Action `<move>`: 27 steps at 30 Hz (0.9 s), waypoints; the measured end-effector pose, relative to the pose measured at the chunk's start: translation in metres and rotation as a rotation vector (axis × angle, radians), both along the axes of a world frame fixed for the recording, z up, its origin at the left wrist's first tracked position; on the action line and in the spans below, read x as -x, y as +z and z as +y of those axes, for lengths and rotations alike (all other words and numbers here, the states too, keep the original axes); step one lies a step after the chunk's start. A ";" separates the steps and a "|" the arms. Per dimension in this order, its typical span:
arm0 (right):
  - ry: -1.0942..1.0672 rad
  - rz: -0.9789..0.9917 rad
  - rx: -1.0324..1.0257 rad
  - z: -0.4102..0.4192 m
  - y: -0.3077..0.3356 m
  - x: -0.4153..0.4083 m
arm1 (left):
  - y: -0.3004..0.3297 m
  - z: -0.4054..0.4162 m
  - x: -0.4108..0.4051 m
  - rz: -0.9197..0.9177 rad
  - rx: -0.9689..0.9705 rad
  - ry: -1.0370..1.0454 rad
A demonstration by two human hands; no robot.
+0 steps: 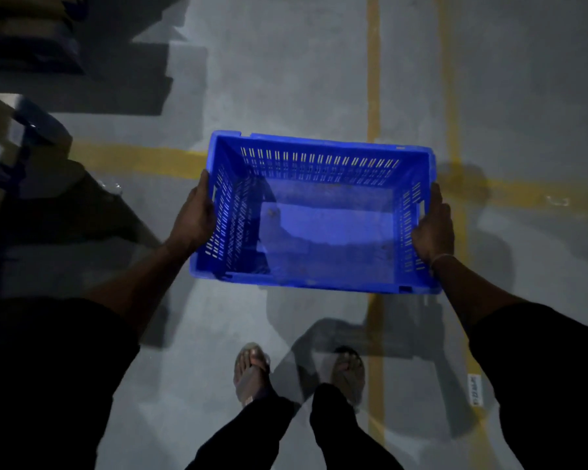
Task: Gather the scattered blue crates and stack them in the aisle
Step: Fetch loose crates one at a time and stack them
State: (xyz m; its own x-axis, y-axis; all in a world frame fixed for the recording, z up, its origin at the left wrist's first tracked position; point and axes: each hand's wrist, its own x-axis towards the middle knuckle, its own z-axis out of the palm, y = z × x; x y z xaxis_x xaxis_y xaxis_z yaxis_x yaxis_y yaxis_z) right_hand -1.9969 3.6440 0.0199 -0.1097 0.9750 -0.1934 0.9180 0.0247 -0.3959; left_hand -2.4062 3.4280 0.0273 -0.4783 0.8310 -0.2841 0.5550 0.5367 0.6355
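Blue crate (314, 212) held by both hands, left hand (196, 218) at 9, right hand (433, 225) at 3, clamped on end walls; w/ sandalled feet (252, 371) at 6, a slip could drop it on toes.

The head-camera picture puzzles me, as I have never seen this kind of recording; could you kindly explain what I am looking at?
There is no machine here. A person wears a wide-angle camera on the head, and it looks forward and down, so you see that person's own arms, legs and feet from above.

The left hand and the right hand each grip one short end of a blue crate, which is held level above the floor. The crate has slotted walls and looks empty.

The floor is grey concrete marked with yellow lines. The feet wear open sandals. A small white label lies on the floor at lower right. On the left stand dark shapes, perhaps shelving or stacked goods, too dim to tell. No other crates are in view.
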 end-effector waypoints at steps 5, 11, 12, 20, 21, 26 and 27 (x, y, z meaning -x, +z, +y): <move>0.005 0.058 -0.025 0.038 -0.047 0.011 | -0.041 0.035 0.010 0.073 -0.028 0.029; 0.032 0.066 -0.064 0.064 -0.081 0.014 | -0.045 0.064 -0.005 0.058 -0.106 0.003; 0.042 0.062 -0.075 0.069 -0.084 0.014 | -0.043 0.066 -0.010 0.049 -0.124 0.018; 0.075 0.075 -0.087 0.077 -0.088 0.012 | -0.054 0.064 -0.012 0.086 -0.187 0.002; 0.079 0.081 -0.086 0.076 -0.087 0.012 | -0.051 0.063 -0.012 0.088 -0.170 0.011; 0.140 0.058 -0.004 0.078 -0.082 0.012 | -0.065 0.060 0.006 0.035 -0.045 -0.024; 0.158 0.048 0.013 0.080 -0.081 0.012 | -0.069 0.060 0.012 0.023 -0.040 -0.040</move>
